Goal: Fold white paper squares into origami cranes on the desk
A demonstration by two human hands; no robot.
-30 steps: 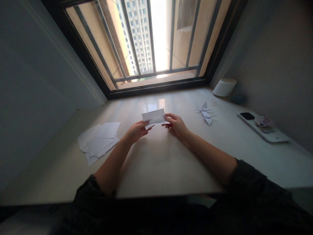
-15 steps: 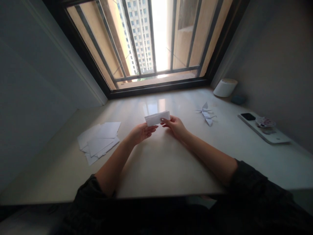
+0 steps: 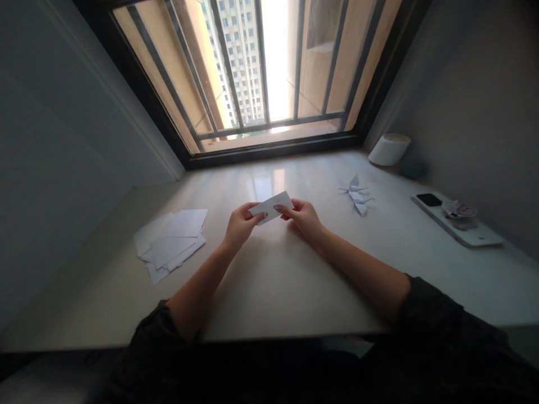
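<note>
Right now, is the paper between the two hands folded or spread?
Apparently folded: the paper in the left hand and right hand is a narrow strip, slimmer than the loose sheets. I cannot count layers.

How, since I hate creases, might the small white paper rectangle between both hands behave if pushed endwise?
The small white paper rectangle would probably buckle, looking thin. It seems fairly stiff, lying flat, without visible sag, between left hand and right hand.
</note>
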